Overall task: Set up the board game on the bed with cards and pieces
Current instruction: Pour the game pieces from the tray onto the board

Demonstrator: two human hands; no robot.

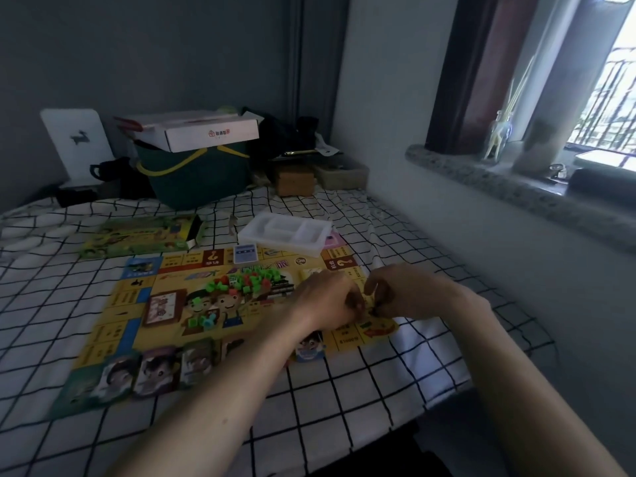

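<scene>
A yellow game board [144, 304] lies flat on the checked bed sheet [344, 390]. A heap of green and red plastic pieces [246, 284] sits at its middle, and a few green and blue pieces [201, 320] lie lower down. Character cards [155, 371] line the board's near edge. A blue card deck [245, 253] rests on the far edge. My left hand [327, 301] and my right hand [409, 292] meet over the board's right side, fingers curled, pinching something small and dark between them that I cannot make out.
A white plastic insert tray [285, 235] stands beyond the board. The green game box [137, 237] lies at the far left. A dark green basket [196, 177] with a white carton on it stands at the back. A stone window sill [481, 180] runs along the right wall.
</scene>
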